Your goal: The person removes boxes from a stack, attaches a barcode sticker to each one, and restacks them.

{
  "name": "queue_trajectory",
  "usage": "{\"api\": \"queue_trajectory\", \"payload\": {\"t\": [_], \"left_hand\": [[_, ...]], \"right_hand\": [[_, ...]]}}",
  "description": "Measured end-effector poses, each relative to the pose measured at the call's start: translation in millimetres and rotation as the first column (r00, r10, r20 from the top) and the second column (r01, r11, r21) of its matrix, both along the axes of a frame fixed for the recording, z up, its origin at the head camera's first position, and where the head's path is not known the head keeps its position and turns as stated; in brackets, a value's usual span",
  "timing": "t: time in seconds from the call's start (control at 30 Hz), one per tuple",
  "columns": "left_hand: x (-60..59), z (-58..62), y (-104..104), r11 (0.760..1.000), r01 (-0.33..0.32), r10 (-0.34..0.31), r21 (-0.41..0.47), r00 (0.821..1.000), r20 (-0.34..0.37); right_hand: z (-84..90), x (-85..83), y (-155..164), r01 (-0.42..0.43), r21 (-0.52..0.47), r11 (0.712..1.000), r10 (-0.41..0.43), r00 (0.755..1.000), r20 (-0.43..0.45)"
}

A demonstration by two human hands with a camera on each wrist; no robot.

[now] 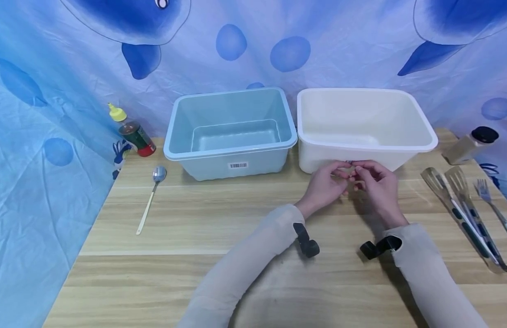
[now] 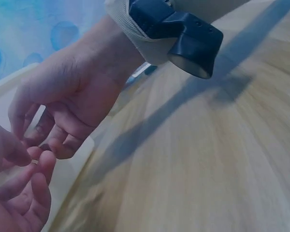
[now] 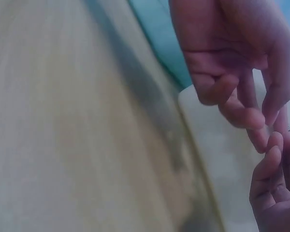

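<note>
**Fingertips met at the white tub**

Both hands came together over the wooden table (image 1: pixel 187 273), right against the front wall of the white tub (image 1: pixel 361 123). The left hand (image 1: pixel 325 184) and right hand (image 1: pixel 376 182) had fingers curled, tips touching around something tiny, too small to tell. The blue tub (image 1: pixel 230 132) sat at nine o'clock of them

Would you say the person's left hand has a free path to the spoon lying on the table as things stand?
Probably yes. The left hand is at the white tub, fingertips meeting the right hand, and only bare table lies between it and the spoon. Whether it pinches something is unclear.
</note>
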State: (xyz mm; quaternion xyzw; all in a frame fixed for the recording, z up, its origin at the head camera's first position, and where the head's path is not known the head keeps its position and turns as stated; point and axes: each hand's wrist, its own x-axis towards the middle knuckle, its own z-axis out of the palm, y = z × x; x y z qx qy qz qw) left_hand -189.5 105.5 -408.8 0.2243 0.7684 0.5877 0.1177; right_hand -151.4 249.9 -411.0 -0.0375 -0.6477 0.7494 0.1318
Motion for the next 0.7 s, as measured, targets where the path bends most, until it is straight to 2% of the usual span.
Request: {"api": "queue_trajectory", "payload": {"t": [0.17, 0.27, 0.37, 0.47, 0.6, 0.7], "left_hand": [[0.7, -0.1, -7, 0.998, -0.012, 0.011, -0.058, 1.0, -0.013], [2.9, 3.7, -16, 0.999, 0.007, -0.007, -0.032, 1.0, 0.002], [8.0, 13.2, -32, 0.999, 0.046, -0.045, -0.023, 0.999, 0.015], [14.3, 28.1, -52, 0.995, 0.086, -0.086, -0.049, 0.996, -0.001], [19.9, 49.1, -85, 0.988, 0.11, -0.119, -0.106, 0.99, -0.081], [22.8, 64.0, -113, 0.989, 0.096, -0.114, -0.115, 0.98, -0.161]], "right_hand": [[-6.0, 0.3, 1, -0.021, 0.113, 0.993, 0.009, 0.995, 0.104], [-3.1, 4.4, 2, -0.064, 0.259, 0.964, 0.026, 0.989, 0.147], [7.4, 11.8, 1, -0.112, 0.419, 0.901, 0.067, 0.991, 0.119], [22.9, 20.5, -3, -0.102, 0.565, 0.819, 0.109, 0.994, 0.021], [46.7, 32.4, -6, -0.035, 0.695, 0.718, 0.157, 0.981, -0.113], [65.2, 38.1, -2, 0.028, 0.764, 0.644, 0.184, 0.964, -0.19]]}}
